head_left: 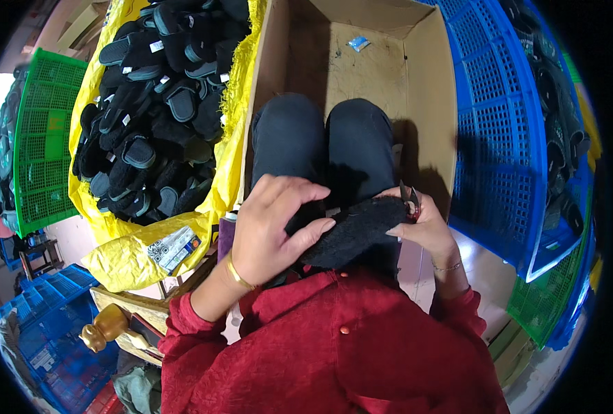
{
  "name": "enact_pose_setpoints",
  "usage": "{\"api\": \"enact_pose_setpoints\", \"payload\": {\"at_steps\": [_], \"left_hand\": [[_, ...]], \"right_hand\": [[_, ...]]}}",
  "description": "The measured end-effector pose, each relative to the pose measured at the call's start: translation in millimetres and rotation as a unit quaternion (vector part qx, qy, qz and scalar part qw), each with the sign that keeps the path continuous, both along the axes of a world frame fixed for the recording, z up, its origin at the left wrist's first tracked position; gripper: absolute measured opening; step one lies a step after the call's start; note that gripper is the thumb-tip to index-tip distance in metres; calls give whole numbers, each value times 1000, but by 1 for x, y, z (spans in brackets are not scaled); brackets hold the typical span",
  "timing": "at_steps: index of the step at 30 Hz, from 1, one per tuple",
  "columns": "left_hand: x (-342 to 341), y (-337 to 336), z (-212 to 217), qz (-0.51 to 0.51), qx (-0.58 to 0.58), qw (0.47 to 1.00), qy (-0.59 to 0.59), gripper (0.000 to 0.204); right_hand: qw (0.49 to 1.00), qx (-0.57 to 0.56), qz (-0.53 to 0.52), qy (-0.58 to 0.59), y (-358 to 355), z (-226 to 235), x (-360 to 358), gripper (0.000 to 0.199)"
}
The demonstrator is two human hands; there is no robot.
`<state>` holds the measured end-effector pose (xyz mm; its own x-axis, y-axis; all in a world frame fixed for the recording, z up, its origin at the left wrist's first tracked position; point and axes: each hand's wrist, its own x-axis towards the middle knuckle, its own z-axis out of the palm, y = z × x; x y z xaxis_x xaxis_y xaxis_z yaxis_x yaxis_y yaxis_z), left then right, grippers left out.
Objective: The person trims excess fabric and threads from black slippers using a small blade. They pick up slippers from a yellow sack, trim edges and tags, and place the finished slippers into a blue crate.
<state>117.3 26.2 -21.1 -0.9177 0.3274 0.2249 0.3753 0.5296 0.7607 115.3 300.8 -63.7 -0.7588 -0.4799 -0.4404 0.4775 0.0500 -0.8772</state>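
Observation:
A fuzzy black slipper [362, 231] lies across my lap, in front of the red shirt. My right hand [427, 224] is closed round its right end, and a small pair of dark-bladed thread snips [410, 200] is also held in that hand, blades pointing up. My left hand [273, 224] hovers over the slipper's left end, fingers bent and thumb apart. Its thumb tip overlaps the slipper's edge; whether it touches cannot be told. Part of the slipper's left end is hidden behind this hand.
A yellow woven sack [234, 103] full of black slippers [182, 103] stands at the far left. Beyond my knees is a cardboard box [424, 103] with a small blue packet [359, 44] inside. Blue crates [503, 138] rise at the right; a green crate [50, 145] is far left.

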Motion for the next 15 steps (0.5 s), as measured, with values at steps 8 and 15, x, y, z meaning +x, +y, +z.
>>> {"api": "enact_pose_setpoints", "payload": {"at_steps": [8, 15], "left_hand": [[-1, 12, -17, -117, 34, 987, -108, 42], [1, 35, -37, -88, 103, 983, -127, 8]], "right_hand": [[1000, -8, -23, 17, 1, -9, 12, 41], [999, -23, -23, 14, 3, -22, 24, 43]]}}
